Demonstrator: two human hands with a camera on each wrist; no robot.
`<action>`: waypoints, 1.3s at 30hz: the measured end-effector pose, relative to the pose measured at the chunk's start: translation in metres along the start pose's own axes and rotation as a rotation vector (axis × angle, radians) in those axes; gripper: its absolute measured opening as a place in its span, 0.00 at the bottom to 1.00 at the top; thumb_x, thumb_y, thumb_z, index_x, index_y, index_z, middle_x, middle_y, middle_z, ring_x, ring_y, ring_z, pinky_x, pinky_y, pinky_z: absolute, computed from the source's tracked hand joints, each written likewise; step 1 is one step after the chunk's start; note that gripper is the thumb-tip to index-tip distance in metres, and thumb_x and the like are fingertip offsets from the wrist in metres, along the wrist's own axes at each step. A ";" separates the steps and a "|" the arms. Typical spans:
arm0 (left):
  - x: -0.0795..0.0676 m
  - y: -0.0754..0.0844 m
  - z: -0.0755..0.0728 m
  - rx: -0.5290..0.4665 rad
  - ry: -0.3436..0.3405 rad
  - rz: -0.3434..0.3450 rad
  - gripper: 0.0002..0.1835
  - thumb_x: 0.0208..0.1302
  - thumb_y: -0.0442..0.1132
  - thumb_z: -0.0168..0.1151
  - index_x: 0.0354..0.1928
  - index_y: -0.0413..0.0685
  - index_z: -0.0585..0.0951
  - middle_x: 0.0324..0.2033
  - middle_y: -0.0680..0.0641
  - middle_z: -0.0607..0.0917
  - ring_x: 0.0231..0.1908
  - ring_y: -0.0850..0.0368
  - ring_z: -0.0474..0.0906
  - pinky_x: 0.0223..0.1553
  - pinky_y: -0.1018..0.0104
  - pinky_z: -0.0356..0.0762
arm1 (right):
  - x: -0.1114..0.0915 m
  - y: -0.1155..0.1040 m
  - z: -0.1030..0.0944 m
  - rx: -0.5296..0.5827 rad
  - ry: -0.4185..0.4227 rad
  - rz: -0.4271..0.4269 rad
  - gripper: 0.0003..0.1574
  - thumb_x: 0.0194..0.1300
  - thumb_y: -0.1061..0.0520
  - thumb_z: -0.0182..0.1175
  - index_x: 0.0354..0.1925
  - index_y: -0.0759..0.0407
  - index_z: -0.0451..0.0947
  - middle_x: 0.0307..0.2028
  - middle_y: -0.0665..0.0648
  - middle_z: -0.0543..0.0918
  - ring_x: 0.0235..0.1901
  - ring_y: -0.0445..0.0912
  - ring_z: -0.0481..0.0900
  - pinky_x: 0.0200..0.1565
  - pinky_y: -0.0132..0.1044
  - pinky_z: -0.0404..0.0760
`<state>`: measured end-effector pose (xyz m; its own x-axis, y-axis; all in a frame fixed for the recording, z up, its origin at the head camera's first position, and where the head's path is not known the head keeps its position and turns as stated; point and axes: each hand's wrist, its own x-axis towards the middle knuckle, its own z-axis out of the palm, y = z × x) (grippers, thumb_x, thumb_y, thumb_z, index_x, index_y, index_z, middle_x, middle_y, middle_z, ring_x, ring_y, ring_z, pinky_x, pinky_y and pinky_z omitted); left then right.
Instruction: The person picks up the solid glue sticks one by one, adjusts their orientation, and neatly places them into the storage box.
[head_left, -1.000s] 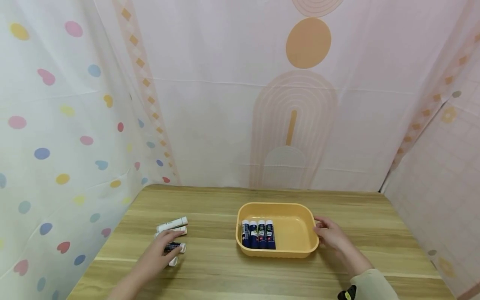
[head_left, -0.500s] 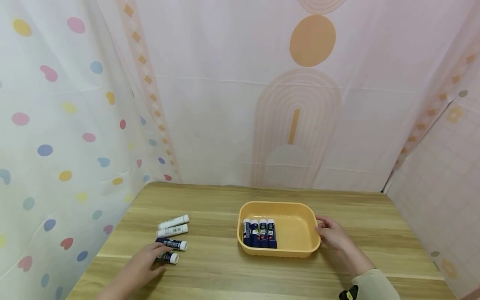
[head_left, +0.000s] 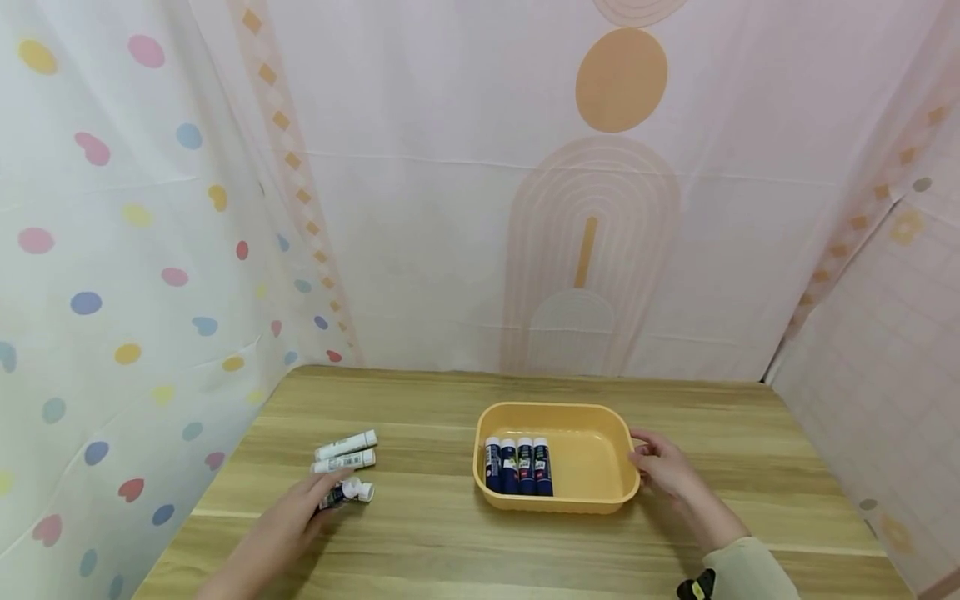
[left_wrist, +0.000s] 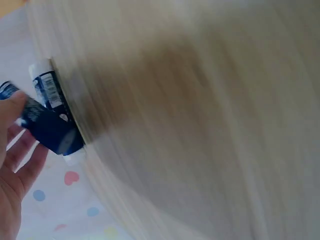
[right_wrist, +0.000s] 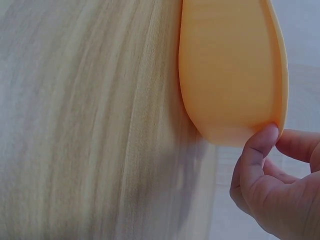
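Observation:
My left hand [head_left: 281,521] pinches a dark blue glue stick [left_wrist: 47,127] between thumb and fingers, tilted over the table. Directly beyond it lies another blue glue stick [left_wrist: 52,92] with a white cap, partly hidden by the held one. Two white glue sticks [head_left: 345,460] rest side by side just past that hand. On the right, my right hand [head_left: 663,471] grips the end wall of a yellow tray [head_left: 596,467], thumb inside the rim and fingers outside. Several blue glue sticks [head_left: 517,468] with white caps stand in a row along the tray's left side.
The wooden table [head_left: 420,550] carries all of these things. A patterned curtain [head_left: 420,275] hangs behind its back edge, and a dotted curtain [head_left: 150,333] runs along its left side.
My left hand has moved off the white glue sticks to the nearest blue one and lifted it, tilted, beside the other blue one. The right hand keeps holding the tray.

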<state>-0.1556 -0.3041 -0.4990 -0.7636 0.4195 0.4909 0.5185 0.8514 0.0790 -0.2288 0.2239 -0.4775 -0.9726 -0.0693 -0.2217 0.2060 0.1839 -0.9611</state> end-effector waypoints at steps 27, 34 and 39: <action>0.089 0.067 0.021 -0.888 0.054 -0.682 0.29 0.66 0.38 0.58 0.64 0.49 0.56 0.48 0.37 0.74 0.43 0.57 0.77 0.39 0.70 0.78 | -0.001 0.000 0.002 0.015 0.038 0.000 0.30 0.66 0.69 0.50 0.65 0.71 0.58 0.32 0.53 0.70 0.26 0.43 0.70 0.25 0.30 0.71; 0.119 0.098 0.032 -0.874 0.155 -0.641 0.28 0.66 0.41 0.58 0.63 0.50 0.57 0.48 0.40 0.74 0.47 0.48 0.75 0.43 0.68 0.79 | 0.000 0.001 0.002 0.039 0.048 0.008 0.30 0.66 0.69 0.50 0.66 0.71 0.58 0.32 0.53 0.70 0.26 0.43 0.70 0.26 0.31 0.71; 0.143 0.127 0.033 -0.944 0.227 -0.629 0.27 0.65 0.36 0.58 0.62 0.47 0.58 0.47 0.40 0.73 0.46 0.49 0.74 0.43 0.70 0.79 | -0.001 0.000 0.004 0.037 0.060 0.012 0.30 0.66 0.69 0.51 0.66 0.70 0.59 0.33 0.53 0.70 0.27 0.43 0.69 0.26 0.31 0.71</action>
<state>-0.2122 -0.1256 -0.4474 -0.9516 -0.1425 0.2722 0.2260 0.2753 0.9344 -0.2271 0.2203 -0.4782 -0.9744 -0.0085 -0.2245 0.2208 0.1479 -0.9640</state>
